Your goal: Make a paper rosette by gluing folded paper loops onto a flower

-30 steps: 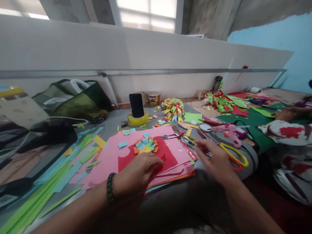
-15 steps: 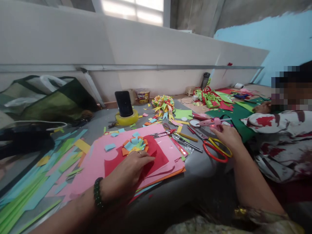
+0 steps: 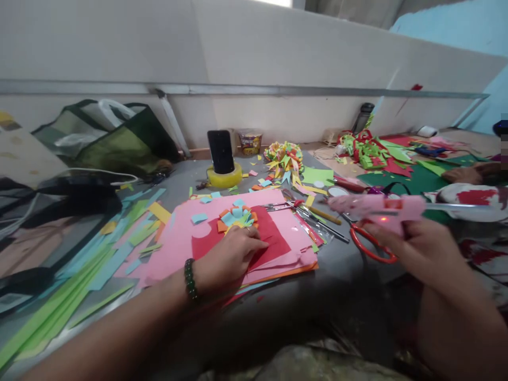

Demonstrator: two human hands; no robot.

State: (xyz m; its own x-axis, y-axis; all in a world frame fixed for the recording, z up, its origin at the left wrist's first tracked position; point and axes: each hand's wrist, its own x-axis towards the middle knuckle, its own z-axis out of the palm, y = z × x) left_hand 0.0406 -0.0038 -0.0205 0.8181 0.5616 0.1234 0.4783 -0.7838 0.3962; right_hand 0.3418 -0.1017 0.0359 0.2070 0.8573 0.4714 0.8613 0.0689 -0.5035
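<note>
A pink hot glue gun (image 3: 383,209) with a lit red light is gripped in my right hand (image 3: 420,248). Its nozzle points left and a clear glue stick juts from its back. My left hand (image 3: 234,251), fingers bent together, is at the near edge of a paper flower (image 3: 237,218) with orange, blue and yellow pieces; the fingertips are partly hidden. Under the flower is a red paper sheet (image 3: 273,241) on a stack of pink paper (image 3: 174,248). Red-handled scissors (image 3: 373,248) lie below the glue gun, partly covered by it.
Left lie green and blue paper strips (image 3: 79,296). Behind the stack, a phone (image 3: 221,152) leans in a yellow tape roll (image 3: 226,177), near a snack cup (image 3: 250,142) and a ribbon-like paper ball (image 3: 283,156). Tools (image 3: 317,219) lie right of the stack. Another person's hand (image 3: 464,174) is at far right.
My right hand has lifted the glue gun off the table and brought it closer to me. The left hand keeps its place at the flower. The view has shifted.
</note>
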